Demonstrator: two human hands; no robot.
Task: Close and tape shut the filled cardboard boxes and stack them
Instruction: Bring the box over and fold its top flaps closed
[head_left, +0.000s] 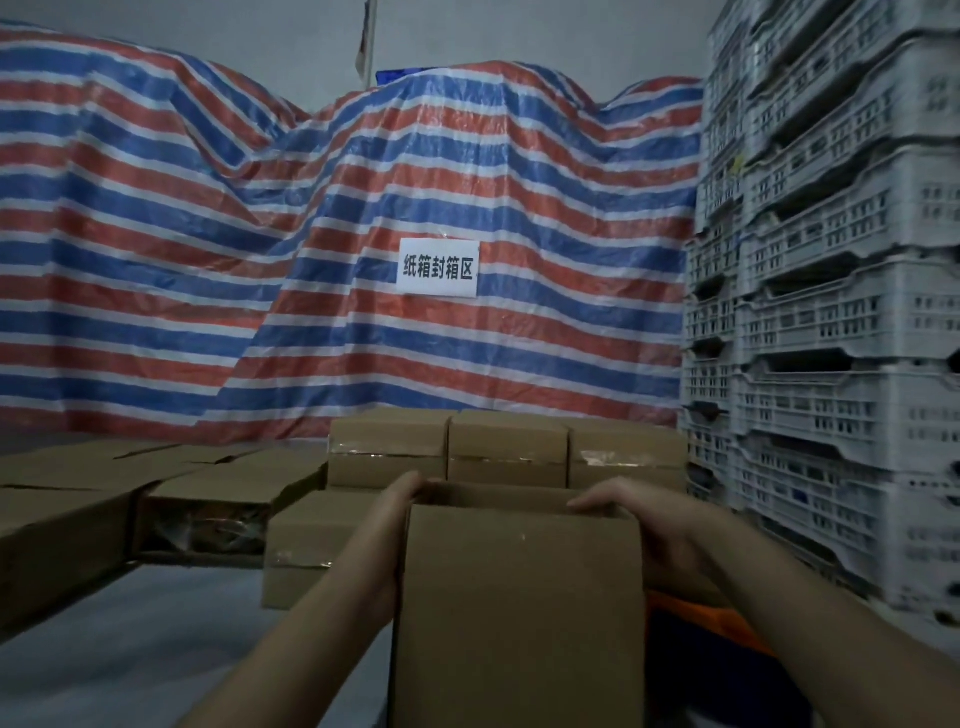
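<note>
A: So, how far along is it?

B: Partway, I judge. Left of the held box (519, 597), open boxes (202, 512) still wait with flaps up; just beyond it, a row of taped boxes (506, 449) already sits stacked.

A: And the held box?

B: It looks closed on top, though I see no tape from here. It sits between both grips, lifted towards the stack. The left hand (392, 525) clasps its left side, fingers curled over the far top edge; the right hand (636, 525) grasps the right side the same way.
</note>
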